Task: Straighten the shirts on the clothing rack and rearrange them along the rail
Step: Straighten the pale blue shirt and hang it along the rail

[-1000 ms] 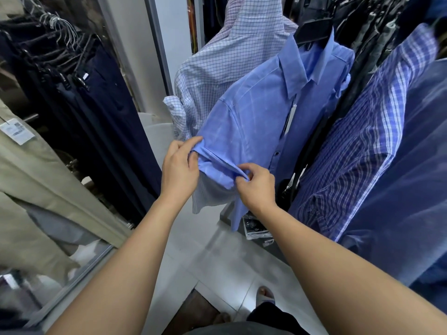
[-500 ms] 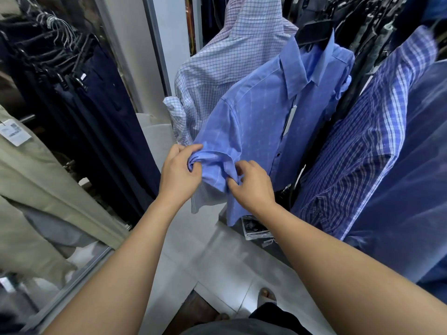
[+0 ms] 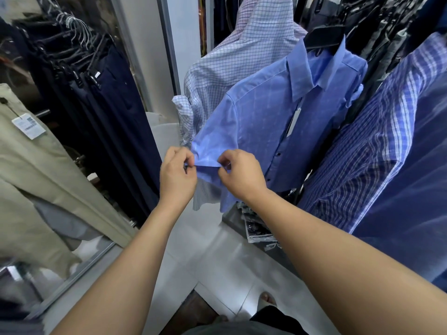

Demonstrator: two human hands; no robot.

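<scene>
A light blue short-sleeved shirt (image 3: pixel 261 122) hangs on a black hanger (image 3: pixel 324 37) in the middle of the rack, a paper tag on its button placket. My left hand (image 3: pixel 177 176) and my right hand (image 3: pixel 242 175) both pinch the hem of its near sleeve, a short span of cuff stretched flat between them. Behind it hangs a white checked shirt (image 3: pixel 232 56). To its right hangs a blue and white plaid shirt (image 3: pixel 377 146), then a dark blue garment (image 3: pixel 416 201). The rail itself is hidden.
Dark navy trousers (image 3: pixel 116 105) hang on clip hangers at the left. Beige trousers (image 3: pixel 36 175) with a white price tag hang nearer on the left, above a glass panel. A grey metal post (image 3: pixel 169 44) stands behind. Packaged items (image 3: pixel 256 228) lie low under the shirts. White floor tiles below.
The bunched sleeve cuff has been pulled out flat. Both hands rose slightly and now pinch the hem at two points, where before they clutched folded cloth.
</scene>
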